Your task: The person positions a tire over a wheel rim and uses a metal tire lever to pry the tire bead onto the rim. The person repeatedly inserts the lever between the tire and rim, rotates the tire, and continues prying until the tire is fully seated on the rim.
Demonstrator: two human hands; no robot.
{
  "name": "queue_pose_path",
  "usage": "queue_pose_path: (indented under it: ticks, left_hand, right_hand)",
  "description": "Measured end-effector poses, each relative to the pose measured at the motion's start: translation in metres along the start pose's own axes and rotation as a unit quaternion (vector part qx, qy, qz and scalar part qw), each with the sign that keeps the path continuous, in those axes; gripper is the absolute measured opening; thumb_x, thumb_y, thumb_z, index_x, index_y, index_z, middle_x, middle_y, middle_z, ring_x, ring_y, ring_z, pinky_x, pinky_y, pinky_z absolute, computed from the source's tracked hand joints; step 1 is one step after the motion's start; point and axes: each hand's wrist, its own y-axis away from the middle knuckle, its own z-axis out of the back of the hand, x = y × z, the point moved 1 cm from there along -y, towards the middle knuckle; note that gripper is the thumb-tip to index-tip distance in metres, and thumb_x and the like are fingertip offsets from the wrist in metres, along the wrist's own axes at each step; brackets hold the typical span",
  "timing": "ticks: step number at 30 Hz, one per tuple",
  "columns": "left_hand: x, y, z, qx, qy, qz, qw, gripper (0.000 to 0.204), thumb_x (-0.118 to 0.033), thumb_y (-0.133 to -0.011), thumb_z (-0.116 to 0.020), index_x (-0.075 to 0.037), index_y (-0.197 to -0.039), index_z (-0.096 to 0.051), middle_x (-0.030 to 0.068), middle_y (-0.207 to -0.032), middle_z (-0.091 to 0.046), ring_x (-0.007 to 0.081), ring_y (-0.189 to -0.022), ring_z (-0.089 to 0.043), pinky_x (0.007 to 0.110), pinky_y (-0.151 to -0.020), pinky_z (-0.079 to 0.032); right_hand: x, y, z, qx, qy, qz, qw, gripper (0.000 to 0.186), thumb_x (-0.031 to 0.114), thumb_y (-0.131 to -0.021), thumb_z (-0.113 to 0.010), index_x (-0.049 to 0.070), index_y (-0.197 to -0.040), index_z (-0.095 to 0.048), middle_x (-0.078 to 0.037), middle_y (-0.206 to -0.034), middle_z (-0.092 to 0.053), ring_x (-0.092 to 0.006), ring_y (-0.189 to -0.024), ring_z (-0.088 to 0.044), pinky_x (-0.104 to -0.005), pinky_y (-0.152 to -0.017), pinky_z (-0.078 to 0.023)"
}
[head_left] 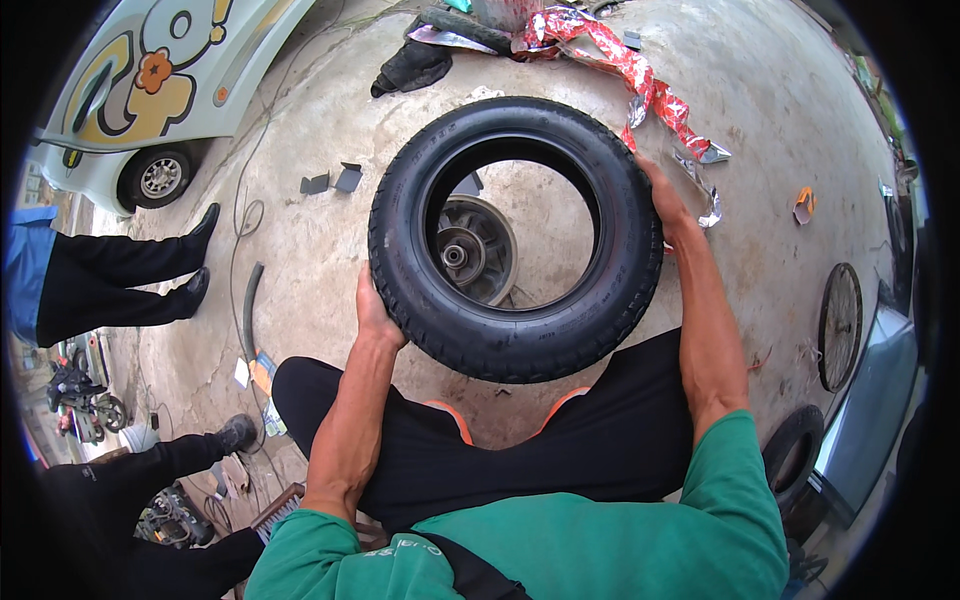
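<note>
a head-worn fisheye looks down over the wearer's lap (530,470) at close range; the floor (320,240) spreads toward its dark round rim

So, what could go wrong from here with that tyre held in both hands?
The tyre might slip, since the left hand and right hand hold it at its outer edge, on opposite sides. If dropped, it could strike the metal wheel hub seen through its opening.
</note>
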Motion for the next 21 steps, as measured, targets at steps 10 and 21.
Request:
queue_pose_path:
  ticks: [10,21]
  left_hand:
    - [0.004,0.004,-0.008,-0.021,-0.009,0.024,0.999,0.065,-0.052,-0.116,-0.028,-0.004,-0.142,-0.065,0.0161,-0.135,-0.074,0.0319,-0.119,-0.073,0.051,-0.108,-0.059]
    - [-0.005,-0.007,-0.003,0.027,-0.020,-0.016,0.999,0.069,-0.055,-0.116,-0.025,-0.005,-0.143,-0.063,0.0164,-0.133,-0.074,0.0320,-0.117,-0.074,0.049,-0.107,-0.060]
  right_hand:
    - [-0.004,-0.010,0.013,0.068,0.043,-0.058,0.995,0.060,0.054,-0.103,-0.067,0.001,-0.130,-0.073,-0.011,-0.107,-0.080,-0.0181,-0.084,-0.077,-0.0325,-0.077,-0.063]
    - [0.002,-0.004,0.006,0.019,0.041,0.016,0.999,0.052,0.049,-0.103,-0.068,0.002,-0.124,-0.076,-0.009,-0.105,-0.081,-0.0156,-0.082,-0.077,-0.0303,-0.077,-0.063]
